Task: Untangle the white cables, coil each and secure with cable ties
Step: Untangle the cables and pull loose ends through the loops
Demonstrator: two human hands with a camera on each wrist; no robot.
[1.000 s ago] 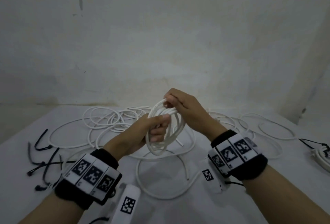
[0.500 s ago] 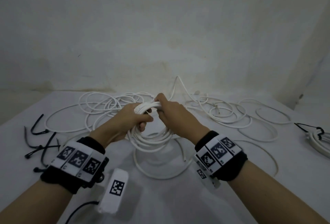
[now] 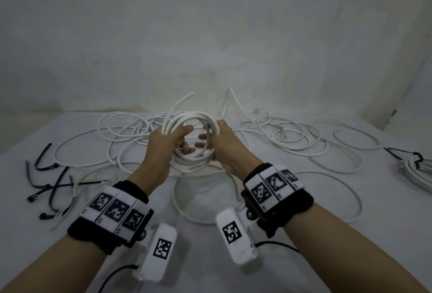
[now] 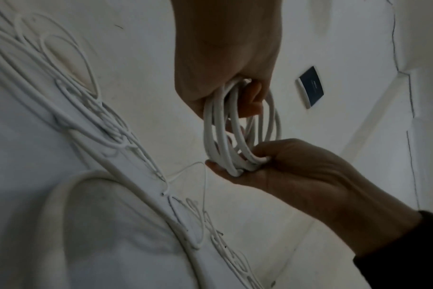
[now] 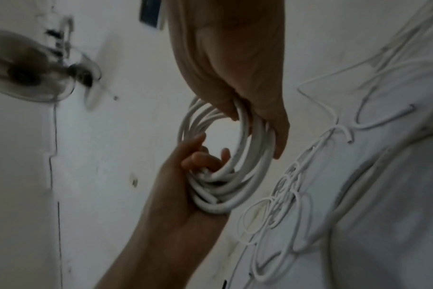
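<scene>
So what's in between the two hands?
In the head view, the white cable coil sits between the left hand and the right hand; both grip it.

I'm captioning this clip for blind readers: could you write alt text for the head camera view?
Two hands hold a coil of white cable above a white table, the left hand gripping its left side and the right hand its right. Loose white cables sprawl behind; black cable ties lie left, and a tied coil right.
</scene>
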